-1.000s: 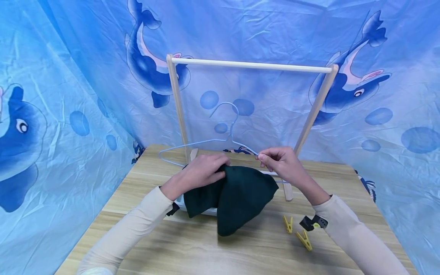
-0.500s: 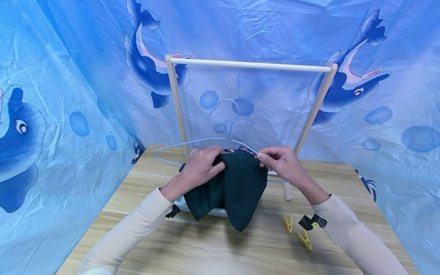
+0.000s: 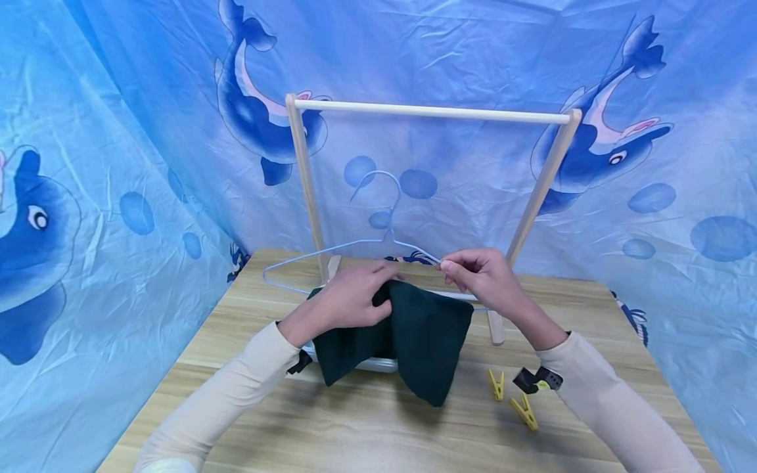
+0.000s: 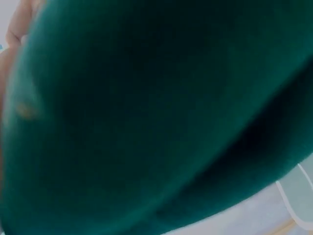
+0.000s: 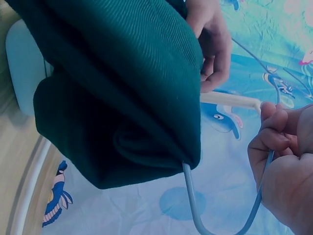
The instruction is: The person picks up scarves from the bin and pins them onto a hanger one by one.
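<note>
A dark green cloth (image 3: 432, 341) hangs folded over the lower bar of a light blue wire hanger (image 3: 388, 235). My left hand (image 3: 357, 299) grips the cloth from above, its fingertips partly hidden in the fold. On the hanger's right shoulder, my right hand (image 3: 481, 279) pinches the wire between thumb and fingers. From the right wrist view, the hanger's bent corner (image 5: 192, 200) comes out of the fold of the cloth (image 5: 122, 63). In the left wrist view the cloth (image 4: 137, 122) covers nearly everything.
Under the cloth stands a pale container (image 3: 378, 364), mostly hidden. Behind the hanger rises a wooden rack with a white top rod (image 3: 432, 112). Two yellow clothespins, one farther back (image 3: 497, 385) and one nearer (image 3: 524, 412), lie on the wood-grain table (image 3: 284, 427) at the right.
The cloth's loose end rose toward my right hand, then dropped again, and now hangs farther right. The hanger has shifted slightly left. Both hands keep their hold.
</note>
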`<state>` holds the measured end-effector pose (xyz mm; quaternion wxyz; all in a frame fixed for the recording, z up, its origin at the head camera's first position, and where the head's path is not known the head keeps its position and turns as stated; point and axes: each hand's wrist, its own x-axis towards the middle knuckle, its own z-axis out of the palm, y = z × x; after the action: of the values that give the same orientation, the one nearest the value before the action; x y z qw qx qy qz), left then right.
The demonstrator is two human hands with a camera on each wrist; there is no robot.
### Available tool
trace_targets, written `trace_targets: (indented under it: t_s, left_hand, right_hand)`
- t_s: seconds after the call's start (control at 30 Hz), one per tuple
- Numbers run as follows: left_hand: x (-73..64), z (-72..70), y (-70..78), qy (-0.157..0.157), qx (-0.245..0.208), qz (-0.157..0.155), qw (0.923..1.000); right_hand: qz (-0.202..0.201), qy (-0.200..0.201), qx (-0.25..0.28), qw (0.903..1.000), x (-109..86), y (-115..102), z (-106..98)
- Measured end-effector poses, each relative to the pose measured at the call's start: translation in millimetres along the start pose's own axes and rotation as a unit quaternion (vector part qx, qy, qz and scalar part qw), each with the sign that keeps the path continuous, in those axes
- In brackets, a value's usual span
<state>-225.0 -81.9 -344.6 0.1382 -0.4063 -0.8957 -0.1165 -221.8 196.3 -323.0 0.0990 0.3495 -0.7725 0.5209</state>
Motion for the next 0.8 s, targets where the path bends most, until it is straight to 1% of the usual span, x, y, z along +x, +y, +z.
trace_targets:
  t_s: [0.07, 0.1, 0.17, 0.2, 0.27, 0.33, 0.4, 0.47, 0.53, 0.67, 0.73, 0.8]
  left_hand:
    - [0.9, 0.0, 2.0, -0.009, -0.01, 0.036, 0.9992]
    - [1.4, 0.4, 3.0, -0.009, -0.011, 0.053, 0.9985]
    - [3.3, 2.6, 4.5, 0.008, -0.005, 0.084, 0.9965]
    - [4.2, 4.1, 5.4, 0.023, -0.002, 0.093, 0.9954]
    - [6.0, 7.3, 6.7, 0.054, 0.003, 0.098, 0.9937]
    - [7.1, 9.9, 8.3, 0.081, -0.006, 0.087, 0.9929]
    - [7.9, 11.4, 10.6, 0.101, -0.025, 0.061, 0.9927]
    - [8.5, 11.9, 13.1, 0.117, -0.056, 0.028, 0.9912]
    - [8.9, 12.1, 15.6, 0.14, -0.084, -0.003, 0.9866]
    - [8.9, 11.3, 19.4, 0.182, -0.127, -0.055, 0.9736]
    - [8.6, 10.6, 20.4, 0.188, -0.143, -0.063, 0.9698]
    - [8.3, 8.9, 22.0, 0.179, -0.149, -0.054, 0.971]
  right_hand:
    - [-0.002, 0.002, -0.005, 1.0, 0.5, -1, -1]
    - [-0.002, 0.003, -0.007, 1.0, 0.7, -1, -2]
    - [-0.004, 0.005, -0.011, 0.9999, 1.2, -1, -2]
    - [-0.007, 0.006, -0.013, 0.9999, 1.4, -1, -3]
    - [-0.01, 0.007, -0.014, 0.9998, 2.1, -2, -3]
    - [-0.012, 0.008, -0.017, 0.9998, 2.4, -2, -3]
    - [-0.015, 0.009, -0.017, 0.9997, 2.6, -2, -2]
    - [-0.012, 0.01, -0.012, 0.9998, 2.5, -2, -1]
    - [-0.01, 0.012, -0.01, 0.9998, 2.2, -1, 0]
    - [-0.008, 0.015, -0.009, 0.9998, 1.6, -2, 2]
    - [-0.009, 0.016, -0.01, 0.9998, 1.4, -2, 2]
    - [-0.012, 0.018, -0.009, 0.9997, 1.1, -2, 2]
